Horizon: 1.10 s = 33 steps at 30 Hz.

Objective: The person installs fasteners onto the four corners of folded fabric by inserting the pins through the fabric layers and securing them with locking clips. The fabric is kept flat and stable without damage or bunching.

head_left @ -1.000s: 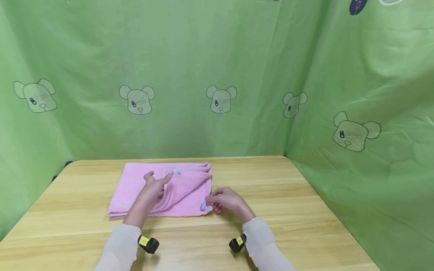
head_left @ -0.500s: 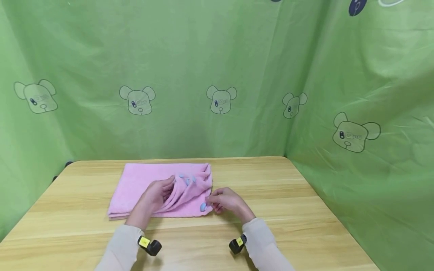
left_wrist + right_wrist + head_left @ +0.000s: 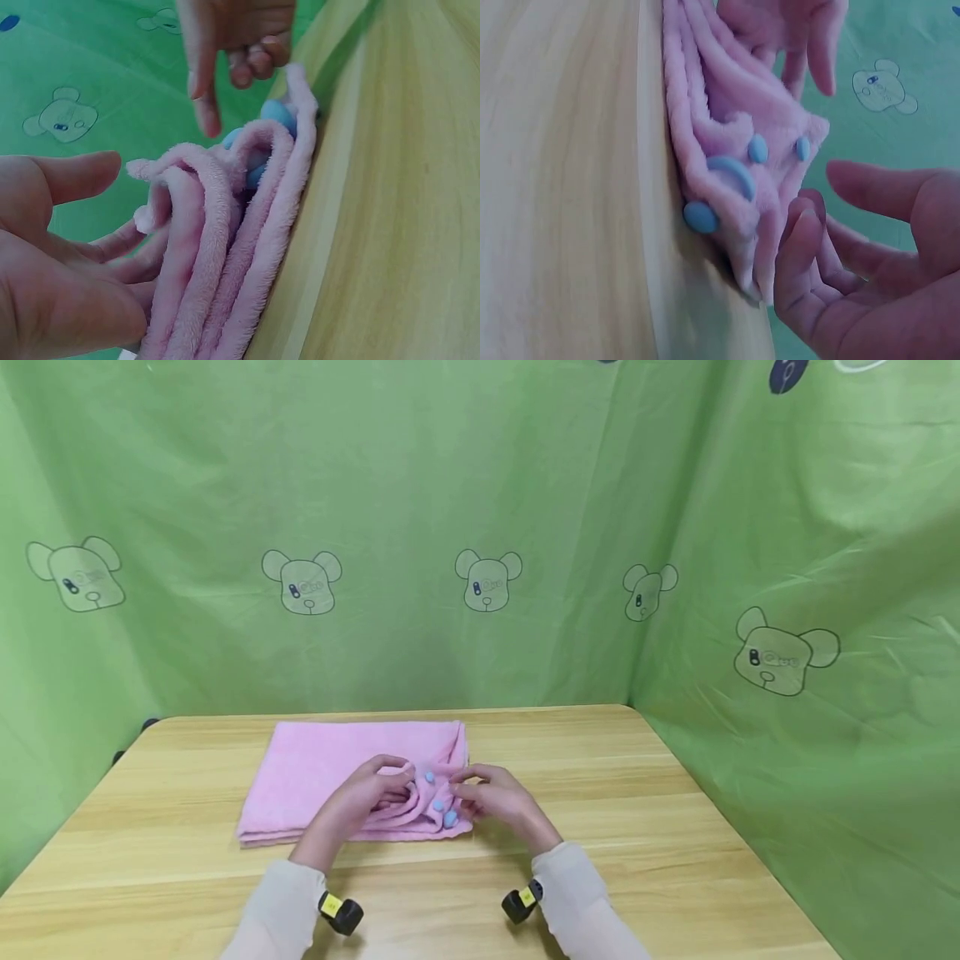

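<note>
A folded pink plush cloth (image 3: pixel 322 760) lies on the table, its right end bunched up and bearing several light blue buttons (image 3: pixel 430 777). My left hand (image 3: pixel 375 785) is at the bunched layers, its fingers against the folds and its thumb standing apart, as the left wrist view shows. On the cloth's right side is my right hand (image 3: pixel 495 795). In the right wrist view its bent fingers (image 3: pixel 802 247) are right beside the cloth's edge, while another finger is held away from it. One large blue button (image 3: pixel 701 217) shows at the lower corner there.
The wooden table (image 3: pixel 600 827) extends in front of and to the right of the cloth. A green curtain (image 3: pixel 390 485) printed with bear heads hangs behind and on the right. Each wrist carries a small black camera (image 3: pixel 341 912).
My left hand has moved right along the cloth, bringing the buttoned flap to the lower right corner, where the folds are now bunched. My right hand has lifted slightly and its fingers have spread.
</note>
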### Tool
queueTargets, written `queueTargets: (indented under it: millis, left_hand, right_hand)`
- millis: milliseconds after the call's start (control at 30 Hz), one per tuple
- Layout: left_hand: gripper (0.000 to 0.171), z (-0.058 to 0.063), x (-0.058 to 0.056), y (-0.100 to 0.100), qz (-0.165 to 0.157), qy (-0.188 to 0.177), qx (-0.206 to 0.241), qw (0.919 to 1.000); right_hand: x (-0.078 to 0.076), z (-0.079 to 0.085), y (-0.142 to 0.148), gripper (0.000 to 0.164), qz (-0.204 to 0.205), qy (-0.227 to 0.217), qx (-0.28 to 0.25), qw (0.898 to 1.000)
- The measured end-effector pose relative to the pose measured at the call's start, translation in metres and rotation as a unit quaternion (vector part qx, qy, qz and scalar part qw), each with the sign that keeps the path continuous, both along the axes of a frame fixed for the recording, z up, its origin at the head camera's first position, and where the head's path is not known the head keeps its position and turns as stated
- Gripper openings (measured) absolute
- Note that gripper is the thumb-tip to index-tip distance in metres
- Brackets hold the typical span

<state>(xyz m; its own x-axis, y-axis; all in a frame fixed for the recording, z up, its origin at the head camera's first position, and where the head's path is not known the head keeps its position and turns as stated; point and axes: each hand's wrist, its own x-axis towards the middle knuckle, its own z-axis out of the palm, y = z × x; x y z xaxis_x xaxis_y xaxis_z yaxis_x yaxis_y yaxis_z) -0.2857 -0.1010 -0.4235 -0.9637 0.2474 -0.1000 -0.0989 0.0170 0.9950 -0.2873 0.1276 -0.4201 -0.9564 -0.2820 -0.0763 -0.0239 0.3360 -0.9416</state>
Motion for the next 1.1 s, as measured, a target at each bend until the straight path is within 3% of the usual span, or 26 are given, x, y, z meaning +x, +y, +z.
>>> queueTargets:
  millis: [200, 367, 533, 700, 933, 1100]
  left_hand:
    - [0.052, 0.002, 0.005, 0.002, -0.011, 0.01, -0.036, 0.9992]
    - [0.058, 0.003, 0.006, 0.004, -0.006, 0.018, -0.063, 0.9979]
    - [0.054, 0.001, 0.005, 0.007, -0.016, -0.006, -0.031, 0.9994]
    - [0.051, 0.0, 0.003, 0.008, -0.032, -0.031, 0.022, 0.9988]
    - [0.052, -0.001, 0.006, 0.011, -0.017, 0.034, -0.042, 0.9984]
    - [0.042, 0.003, 0.009, 0.015, -0.031, 0.044, -0.057, 0.9969]
  right_hand:
    - [0.004, 0.0, -0.01, 0.029, 0.048, 0.037, 0.038, 0.997]
    - [0.006, -0.001, -0.012, 0.04, 0.074, 0.016, 0.052, 0.996]
    - [0.006, -0.004, -0.013, 0.042, 0.088, 0.011, 0.066, 0.994]
    - [0.006, -0.007, -0.016, 0.024, 0.064, 0.029, 0.063, 0.996]
    - [0.007, -0.008, -0.016, 0.021, 0.023, 0.054, 0.067, 0.996]
    - [0.006, -0.007, -0.016, 0.016, 0.021, 0.066, 0.079, 0.994]
